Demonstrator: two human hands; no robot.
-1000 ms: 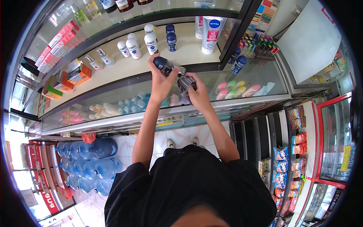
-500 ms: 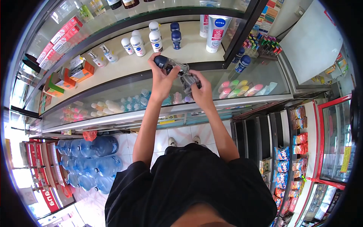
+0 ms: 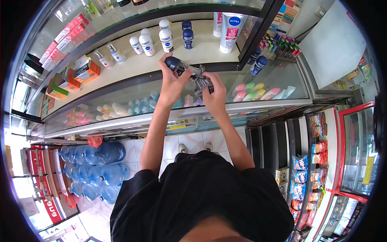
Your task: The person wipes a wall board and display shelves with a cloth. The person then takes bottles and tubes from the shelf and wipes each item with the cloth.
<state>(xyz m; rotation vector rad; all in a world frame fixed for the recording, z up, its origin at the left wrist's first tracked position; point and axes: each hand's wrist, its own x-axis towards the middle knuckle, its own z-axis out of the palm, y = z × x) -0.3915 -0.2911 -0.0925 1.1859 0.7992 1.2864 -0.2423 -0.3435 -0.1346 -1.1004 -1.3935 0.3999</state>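
Head view: left hand (image 3: 173, 88) has its grip round a tilted dark-capped bottle (image 3: 173, 63) near the shelf (image 3: 125, 69), right hand (image 3: 215, 94) pinching apparent grey cloth (image 3: 203, 84) by its end; firm hold, light pressure seem best.

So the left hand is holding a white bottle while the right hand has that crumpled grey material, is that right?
Not quite: the bottle is dark, with a dark blue rounded end, not white, as the head view shows. The left hand does hold it, and the right hand has the crumpled grey material.
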